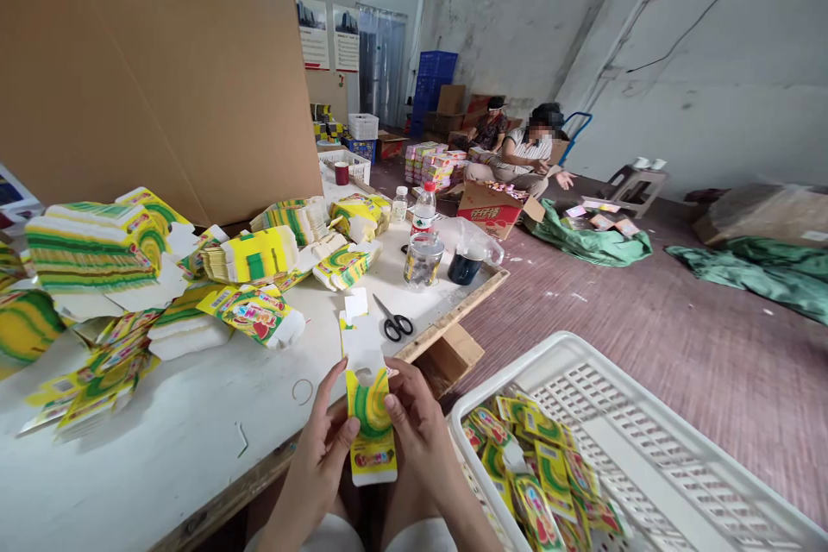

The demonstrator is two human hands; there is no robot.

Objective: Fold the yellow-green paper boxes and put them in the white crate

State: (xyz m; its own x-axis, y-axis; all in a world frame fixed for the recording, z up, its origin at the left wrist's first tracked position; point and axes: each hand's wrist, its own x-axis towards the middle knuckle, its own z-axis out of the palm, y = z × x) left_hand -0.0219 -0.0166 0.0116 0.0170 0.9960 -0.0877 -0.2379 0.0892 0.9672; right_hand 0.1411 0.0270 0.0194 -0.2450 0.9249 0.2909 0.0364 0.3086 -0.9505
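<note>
Between my two hands is a flat yellow and green printed carton, its white end flaps pointing away from me over the table edge. My left hand grips its left side, thumb on the printed face. On the opposite side my right hand pinches the carton, thumb on top and fingers behind. Just beyond, black-handled scissors lie on the white table. Stacks of matching flat cartons are heaped at the left. One loose carton lies face up before the heap.
A white plastic basket at my right holds several printed cartons. A clear jar, a dark mug and a water bottle stand near the table's far corner. A large cardboard sheet rises behind the stacks. Two people sit farther back.
</note>
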